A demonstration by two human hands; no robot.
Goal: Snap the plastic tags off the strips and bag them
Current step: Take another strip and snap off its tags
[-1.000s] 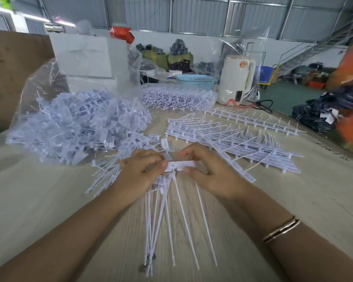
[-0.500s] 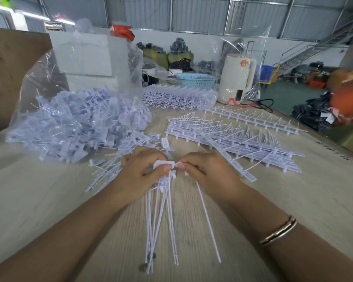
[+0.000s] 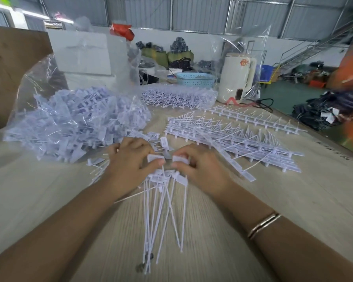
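My left hand (image 3: 130, 165) pinches the head of one white plastic tag (image 3: 154, 158) and holds a bunch of loose tags (image 3: 161, 210), whose long thin tails fan toward me across the table. My right hand (image 3: 200, 169) pinches another tag head (image 3: 178, 159) a finger's width from the left one, the two heads apart. Uncut strips of tags (image 3: 232, 139) lie in a stack just right of my hands. A clear plastic bag (image 3: 73, 119) heaped with separated tags sits at the left.
A second clear bag of tag strips (image 3: 179, 96) lies at the back centre, with a single strip (image 3: 253, 119) beside it. Behind stand a white kettle (image 3: 236, 78), a blue basket (image 3: 196, 78) and a white box (image 3: 84, 55). The wooden table (image 3: 293, 200) drops off at the right.
The piece held between both hands has parted into two heads, one in each hand. The tails under my left hand have shifted and fanned out.
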